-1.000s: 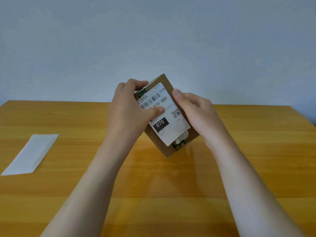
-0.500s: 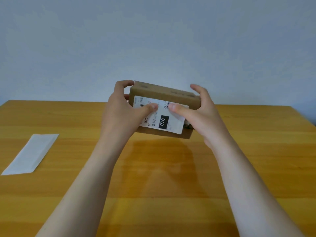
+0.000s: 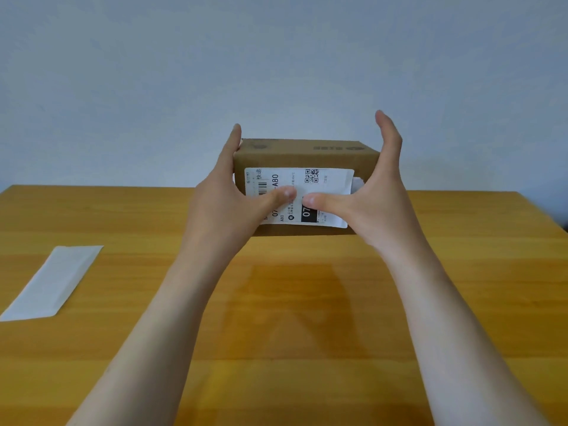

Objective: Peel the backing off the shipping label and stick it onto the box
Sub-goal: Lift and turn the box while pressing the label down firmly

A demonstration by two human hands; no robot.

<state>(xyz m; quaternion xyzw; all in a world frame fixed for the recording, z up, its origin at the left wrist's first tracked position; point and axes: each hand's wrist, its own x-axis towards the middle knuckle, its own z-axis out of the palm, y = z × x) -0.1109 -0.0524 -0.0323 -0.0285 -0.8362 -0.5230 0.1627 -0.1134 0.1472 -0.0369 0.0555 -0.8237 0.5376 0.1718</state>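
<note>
While your left hand point(image 3: 227, 204) and right hand point(image 3: 372, 204) hold the box point(image 3: 304, 155) between them, both thumbs lie flat on the label point(image 3: 325, 182), which sits on the box face turned toward you, so the job reads as nearly finished. Peeling is done, judging by the bare white backing point(image 3: 52, 282) lying well apart on the table point(image 3: 307, 318), at your far left. Sticking looks done too: the label lies flat along its top and right edges with no lifted corner in sight, though your thumbs and left palm hide part of it. What seems left is smoothing outward from the middle and setting the box down. Both hands are spread, not curled. Your left fingers run straight up along the left end of the box, with the left thumb point(image 3: 284, 193) pressing near the barcode. Your right fingers stand straight and rise above the right end, and whether they touch the cardboard cannot be told. The right thumb point(image 3: 316, 199) presses on the black patch, its tip just beside the other. The box appears held off the table, long side level.
</note>
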